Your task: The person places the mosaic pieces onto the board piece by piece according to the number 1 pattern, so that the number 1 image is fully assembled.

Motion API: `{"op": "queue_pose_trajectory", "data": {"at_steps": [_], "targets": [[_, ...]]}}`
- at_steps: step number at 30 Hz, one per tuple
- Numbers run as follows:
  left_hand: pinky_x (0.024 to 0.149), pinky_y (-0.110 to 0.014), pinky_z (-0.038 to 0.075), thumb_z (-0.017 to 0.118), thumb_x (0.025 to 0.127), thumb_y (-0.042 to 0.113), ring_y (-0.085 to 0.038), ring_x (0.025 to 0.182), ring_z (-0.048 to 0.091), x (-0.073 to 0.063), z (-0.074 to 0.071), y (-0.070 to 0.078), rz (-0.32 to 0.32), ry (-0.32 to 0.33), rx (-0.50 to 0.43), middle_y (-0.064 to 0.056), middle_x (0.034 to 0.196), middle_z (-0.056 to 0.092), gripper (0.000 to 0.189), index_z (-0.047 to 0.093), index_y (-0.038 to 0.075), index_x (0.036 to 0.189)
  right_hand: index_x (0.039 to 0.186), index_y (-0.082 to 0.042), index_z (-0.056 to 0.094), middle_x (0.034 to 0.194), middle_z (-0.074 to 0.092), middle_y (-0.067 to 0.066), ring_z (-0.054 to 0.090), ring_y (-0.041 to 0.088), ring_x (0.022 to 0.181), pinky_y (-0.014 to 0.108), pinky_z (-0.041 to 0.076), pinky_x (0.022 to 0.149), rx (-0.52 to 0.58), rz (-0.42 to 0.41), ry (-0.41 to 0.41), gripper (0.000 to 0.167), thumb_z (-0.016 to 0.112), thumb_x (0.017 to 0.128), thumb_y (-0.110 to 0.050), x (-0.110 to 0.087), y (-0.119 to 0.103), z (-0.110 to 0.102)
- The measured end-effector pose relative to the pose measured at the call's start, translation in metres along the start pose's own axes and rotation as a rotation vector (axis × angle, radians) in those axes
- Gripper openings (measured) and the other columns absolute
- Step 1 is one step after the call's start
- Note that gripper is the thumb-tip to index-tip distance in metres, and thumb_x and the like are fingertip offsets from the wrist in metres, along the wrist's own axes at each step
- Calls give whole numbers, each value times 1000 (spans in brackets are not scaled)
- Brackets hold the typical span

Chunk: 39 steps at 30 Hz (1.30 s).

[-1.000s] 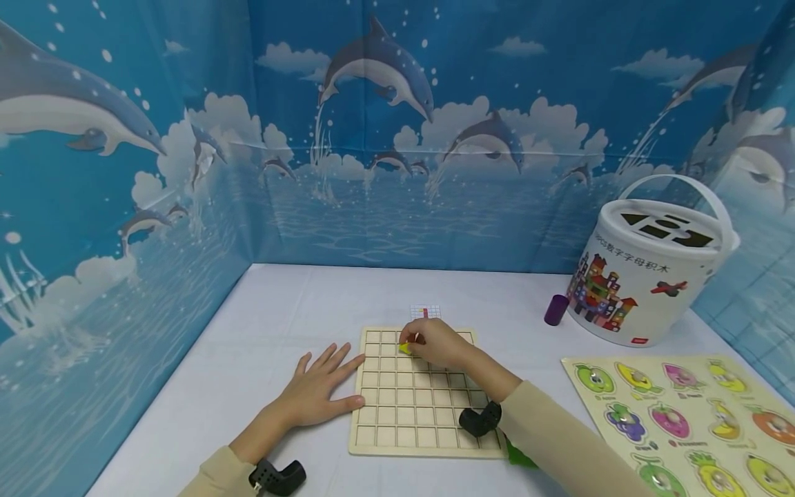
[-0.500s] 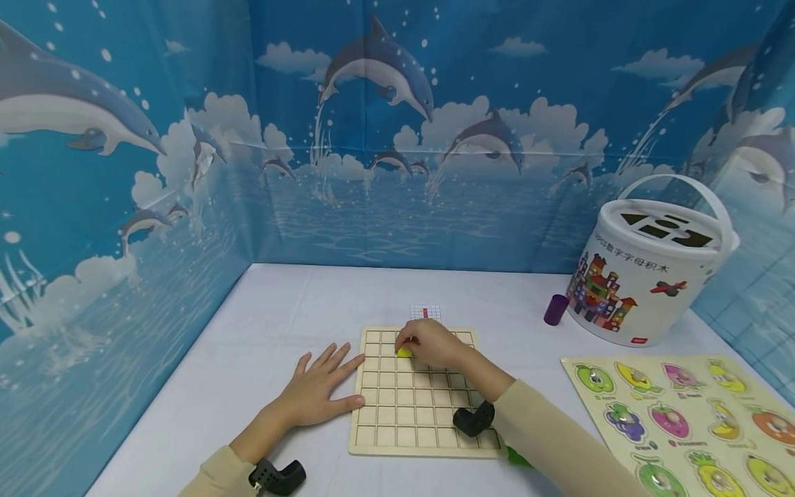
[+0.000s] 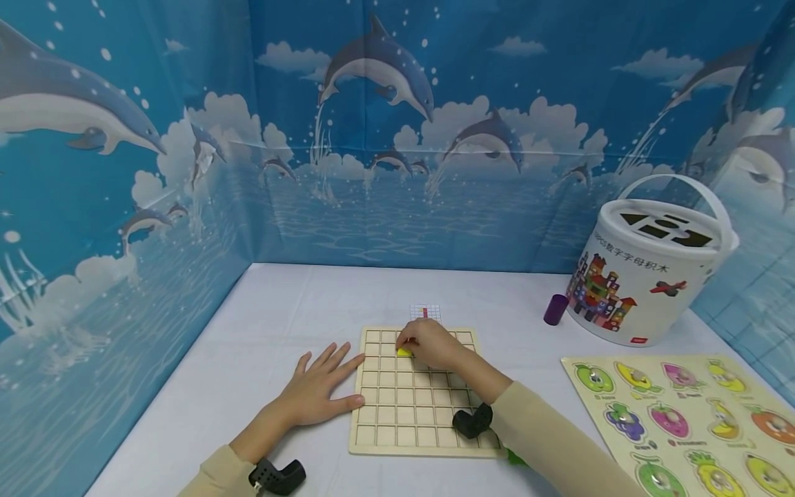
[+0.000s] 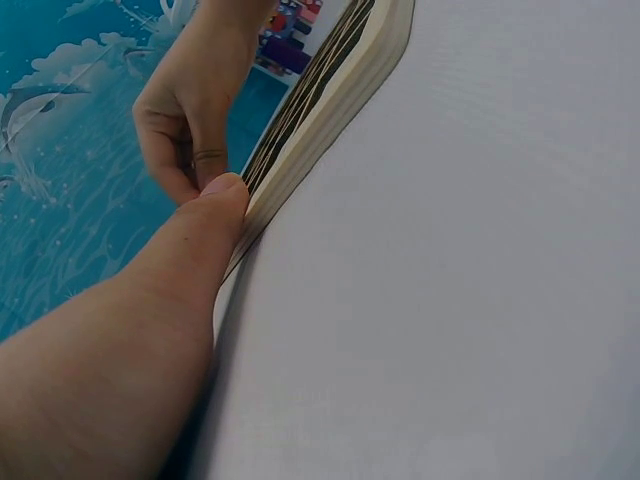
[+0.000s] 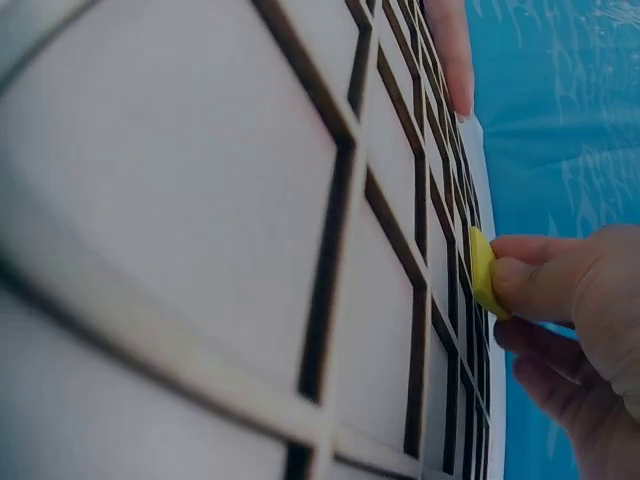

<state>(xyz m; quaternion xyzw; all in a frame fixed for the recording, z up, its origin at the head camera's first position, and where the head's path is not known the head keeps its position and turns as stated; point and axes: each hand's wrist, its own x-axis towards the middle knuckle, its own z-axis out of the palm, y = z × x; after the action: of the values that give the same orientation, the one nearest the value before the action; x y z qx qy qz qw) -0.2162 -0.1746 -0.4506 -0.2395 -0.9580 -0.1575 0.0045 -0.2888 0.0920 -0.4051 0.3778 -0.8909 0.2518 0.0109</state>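
A pale wooden board (image 3: 397, 416) with a raised square grid lies on the white table. My right hand (image 3: 433, 344) reaches over its far part and pinches a small yellow tile (image 5: 482, 272) between thumb and fingers. In the right wrist view the tile stands right at the grid lines. My left hand (image 3: 326, 386) lies flat with spread fingers at the board's left side, thumb and fingertips at the edge. The left thumb (image 4: 225, 190) shows against the board's rim in the left wrist view.
Behind the board lies a small printed grid card (image 3: 425, 312). A purple cylinder (image 3: 555, 310) stands beside a white lidded bucket (image 3: 646, 276) at the back right. A fruit puzzle board (image 3: 640, 383) lies front right. Something green (image 3: 515, 457) shows under the right sleeve.
My right hand has moved slightly left and toward me with the yellow tile, which now sits lower and flatter at the grid. My left hand has kept its place.
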Motion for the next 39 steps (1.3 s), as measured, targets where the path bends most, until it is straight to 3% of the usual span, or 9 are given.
{"op": "queue_pose_trajectory", "data": {"at_steps": [9, 15, 20, 39], "targets": [[109, -67, 6, 48, 89, 70, -31, 148, 13, 1, 0, 0, -3, -4, -2, -5, 160, 22, 78, 32, 29, 154, 92, -5, 76, 90, 67, 4, 64, 19, 83, 27, 52, 72, 1, -28, 6, 12, 66, 91, 1, -1, 4, 2], [109, -67, 4, 48, 89, 70, -32, 148, 13, 0, -1, 1, -4, -7, -14, -6, 160, 23, 78, 32, 29, 154, 106, -4, 74, 104, 69, 6, 64, 23, 99, 33, 53, 83, 42, 38, -24, 17, 62, 94, 0, -7, 4, -3], [109, -68, 5, 48, 89, 69, -32, 147, 13, 0, -1, 1, 1, -5, -17, -6, 160, 23, 78, 32, 28, 154, 116, -1, 68, 111, 67, 8, 62, 26, 105, 39, 51, 90, 83, 110, -32, 23, 61, 95, -1, -20, 4, -12], [109, -67, 4, 48, 90, 68, -32, 148, 12, 1, 2, -1, 2, -1, -10, -5, 161, 22, 78, 31, 28, 154, 111, -4, 71, 105, 69, 5, 62, 18, 95, 40, 52, 86, 102, 163, 30, 18, 62, 94, -3, -75, 12, -47]]}}
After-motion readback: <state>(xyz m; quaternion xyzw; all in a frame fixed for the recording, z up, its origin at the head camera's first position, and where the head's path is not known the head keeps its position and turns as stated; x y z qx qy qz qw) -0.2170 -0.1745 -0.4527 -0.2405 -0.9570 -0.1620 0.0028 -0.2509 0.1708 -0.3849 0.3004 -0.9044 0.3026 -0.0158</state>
